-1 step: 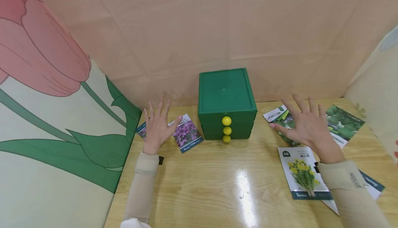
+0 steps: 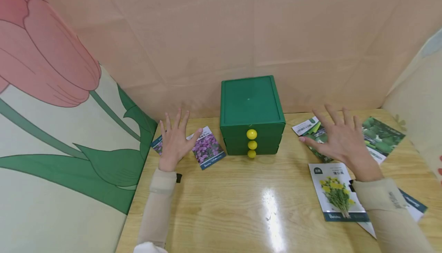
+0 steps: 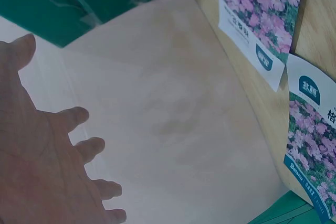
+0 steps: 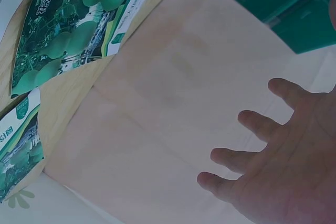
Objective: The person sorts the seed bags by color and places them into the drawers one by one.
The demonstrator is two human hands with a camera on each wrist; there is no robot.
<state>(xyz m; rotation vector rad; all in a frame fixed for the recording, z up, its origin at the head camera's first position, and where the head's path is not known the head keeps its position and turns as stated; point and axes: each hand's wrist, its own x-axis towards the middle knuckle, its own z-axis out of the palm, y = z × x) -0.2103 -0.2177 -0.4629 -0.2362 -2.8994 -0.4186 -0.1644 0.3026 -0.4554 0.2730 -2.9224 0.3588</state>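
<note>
My left hand [image 2: 176,142], fingers spread and holding nothing, hovers over two pink-purple flower seed packets [image 2: 208,149] at the table's left; it partly covers them in the head view. The left wrist view shows both packets [image 3: 262,9] apart from the hand. My right hand [image 2: 342,142], also spread and holding nothing, hovers above seed packets picturing green gourds [image 2: 378,134]. These gourd packets [image 4: 73,30] lie apart from the fingers in the right wrist view. Between the hands stands a green drawer box [image 2: 250,101] with yellow ball knobs [image 2: 252,134] down its front, its drawers closed.
A yellow-flower packet [image 2: 336,195] lies at the right, overlapping another packet [image 2: 412,203] mostly hidden under my right forearm. A pinkish cloth wall [image 2: 207,34] rises behind the wooden table [image 2: 221,207]. A tulip-patterned panel [image 2: 51,130] borders the left side.
</note>
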